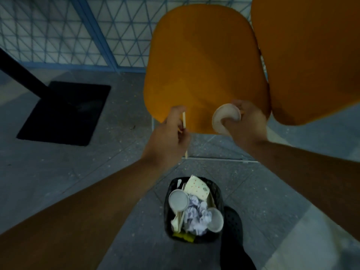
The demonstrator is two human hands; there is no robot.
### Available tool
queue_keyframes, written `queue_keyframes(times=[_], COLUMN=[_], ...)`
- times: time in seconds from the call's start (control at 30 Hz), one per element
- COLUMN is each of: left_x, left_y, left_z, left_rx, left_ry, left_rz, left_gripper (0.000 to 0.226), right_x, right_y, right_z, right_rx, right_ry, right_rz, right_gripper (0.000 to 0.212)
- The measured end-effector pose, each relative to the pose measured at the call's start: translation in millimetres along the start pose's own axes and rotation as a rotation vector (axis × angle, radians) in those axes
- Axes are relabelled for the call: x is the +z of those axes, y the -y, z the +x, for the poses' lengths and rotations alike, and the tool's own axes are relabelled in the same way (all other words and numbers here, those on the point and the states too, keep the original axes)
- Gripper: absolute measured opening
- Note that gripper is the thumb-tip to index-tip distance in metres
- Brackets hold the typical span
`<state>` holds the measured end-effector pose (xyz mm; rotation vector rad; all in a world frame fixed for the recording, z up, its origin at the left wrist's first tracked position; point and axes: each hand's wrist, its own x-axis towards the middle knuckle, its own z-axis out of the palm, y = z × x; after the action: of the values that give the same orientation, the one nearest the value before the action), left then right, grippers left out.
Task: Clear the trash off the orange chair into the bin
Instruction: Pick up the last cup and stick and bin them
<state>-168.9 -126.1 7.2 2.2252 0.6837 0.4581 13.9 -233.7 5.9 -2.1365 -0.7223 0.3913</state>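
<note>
Dim, flat indoor light, no clear source. Soft and smeared throughout, most of all on both bare forearms [81, 211], nearly in silhouette at the lower corners. Brightest on the smooth orange plastic chair seat [204, 61], with faint diagonal shading across it. Wide-angle bowing of the blue lattice fence [58, 30] at the upper edge. Deep shadow over the black square base plate [64, 114].

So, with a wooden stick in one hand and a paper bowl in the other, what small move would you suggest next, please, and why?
Probably bring both hands back over the black bin and let go. The left hand pinches a wooden stick, the right hand grips a paper bowl, and the orange chair seat shows no other trash. The bin stands on the floor just below the hands.
</note>
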Motion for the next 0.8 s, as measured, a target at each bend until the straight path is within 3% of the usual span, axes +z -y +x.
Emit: queue_keyframes(times=[0.33,0.57,0.7,0.8], left_x=[48,103,126,132], left_y=[60,124,149,147], left_z=[-122,-125,-120,-121], left_rx=[-0.063,-0.096,-0.127,-0.147], left_ry=[0.003,0.044,0.186,0.336], left_rz=[0.205,0.365,0.38,0.283], left_gripper=[0.018,0.019,0.025,0.037], right_x=[54,73,89,107], right_y=[-69,-96,-104,-117], right_z=[-165,-186,-188,-194], right_rx=[0.07,-0.198,-0.315,-0.227], right_ry=[0.229,0.172,0.166,0.273], right_rz=[-0.025,-0.017,0.014,-0.011], right_gripper=[0.049,0.045,0.044,0.045])
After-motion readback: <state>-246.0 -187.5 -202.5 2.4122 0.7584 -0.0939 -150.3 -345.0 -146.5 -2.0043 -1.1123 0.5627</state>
